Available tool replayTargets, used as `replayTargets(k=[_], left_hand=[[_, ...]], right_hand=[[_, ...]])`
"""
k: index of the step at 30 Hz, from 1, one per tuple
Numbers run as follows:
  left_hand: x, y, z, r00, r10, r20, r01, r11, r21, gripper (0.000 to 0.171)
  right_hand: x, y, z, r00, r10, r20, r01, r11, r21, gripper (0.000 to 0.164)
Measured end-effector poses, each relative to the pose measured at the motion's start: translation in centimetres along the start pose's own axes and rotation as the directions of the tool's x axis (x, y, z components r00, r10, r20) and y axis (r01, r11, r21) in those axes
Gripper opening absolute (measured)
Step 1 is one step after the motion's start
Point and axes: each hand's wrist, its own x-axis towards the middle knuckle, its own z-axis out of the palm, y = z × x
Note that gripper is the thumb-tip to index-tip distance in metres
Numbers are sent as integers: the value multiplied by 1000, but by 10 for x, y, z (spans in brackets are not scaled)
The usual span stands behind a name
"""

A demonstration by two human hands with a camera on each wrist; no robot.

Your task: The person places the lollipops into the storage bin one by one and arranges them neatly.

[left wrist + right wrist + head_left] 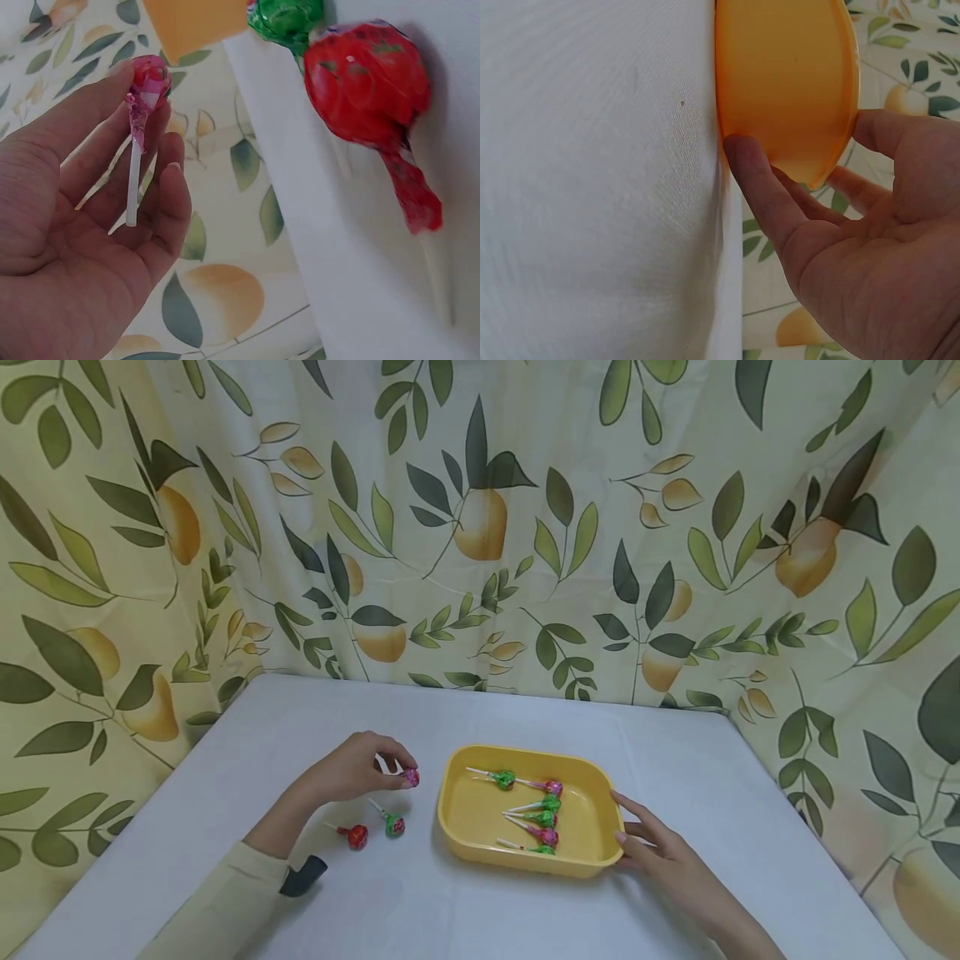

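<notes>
Between thumb and fingertips, my left hand pinches a pink-wrapped lollipop by its candy end, the white stick pointing back toward the palm. This hand is just left of a yellow tray. Below it on the table lie a red lollipop and a green lollipop. At the tray's right end my right hand holds the wall, with digits at the rim and low on the side. Inside the tray rest several green and pink lollipops, among them a green one apart at the upper left.
A white cloth covers the table. Behind it hangs a curtain printed with leaves and fruit. A dark strap end sticks out at the left sleeve.
</notes>
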Motion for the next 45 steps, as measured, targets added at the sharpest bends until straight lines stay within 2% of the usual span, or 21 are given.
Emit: replayTargets(k=[7, 17, 21, 28, 33, 40, 45], left_hand=[[11, 12, 5, 999, 54, -3, -54, 999, 1, 17], [26, 31, 9, 995, 97, 12, -97, 995, -11, 19], [33, 38, 13, 994, 106, 19, -106, 994, -19, 21], [47, 45, 23, 993, 114, 33, -113, 993, -28, 16], [56, 51, 31, 989, 142, 34, -141, 990, -28, 15], [68, 54, 45, 993, 112, 46, -111, 993, -30, 16], [73, 56, 53, 993, 112, 48, -111, 993, -26, 17]], right_hand=[[-1, 0, -1, 1000, -12, 3, 12, 1000, 14, 68], [-1, 0, -1, 1000, -15, 5, 15, 1000, 26, 65], [0, 2, -1, 999, -33, 13, 33, 999, 20, 67], [0, 1, -1, 1000, -8, 8, 8, 1000, 8, 66], [-1, 0, -1, 1000, -11, 3, 11, 1000, 11, 66], [-1, 0, 0, 1000, -16, -4, 16, 999, 32, 66], [-2, 1, 0, 1000, -24, -2, 24, 999, 32, 66]])
